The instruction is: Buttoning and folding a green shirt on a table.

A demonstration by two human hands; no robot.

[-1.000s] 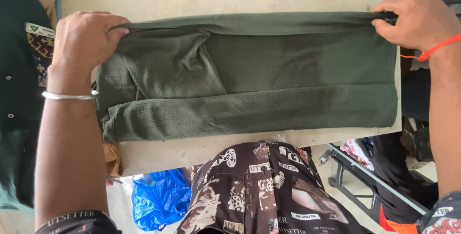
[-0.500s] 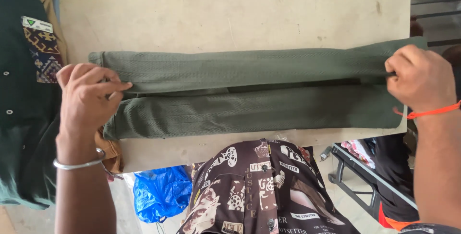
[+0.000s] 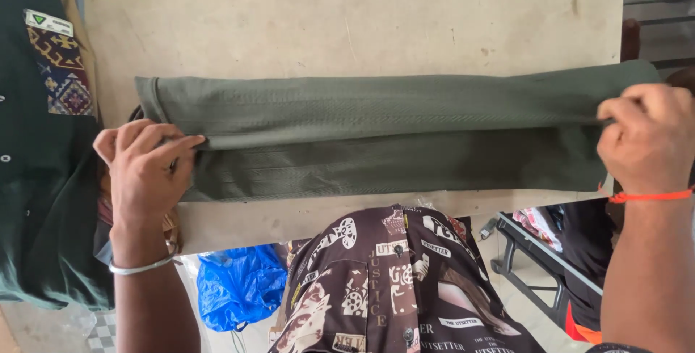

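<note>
Both hands are pinching the fold line of the olive garment (image 3: 391, 136) lying across the surface (image 3: 347, 20), left hand (image 3: 145, 172) at nine o'clock, right hand (image 3: 648, 139) at three, fingers clamped on cloth, the next fold probably needing an even pull.

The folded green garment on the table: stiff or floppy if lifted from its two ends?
Probably floppy: the green garment lies flat in soft folds, pinched by the left hand and right hand. Its middle would likely sag. Seems light.

Olive-green garment (image 3: 376, 136), beige table (image 3: 347, 20)
</note>
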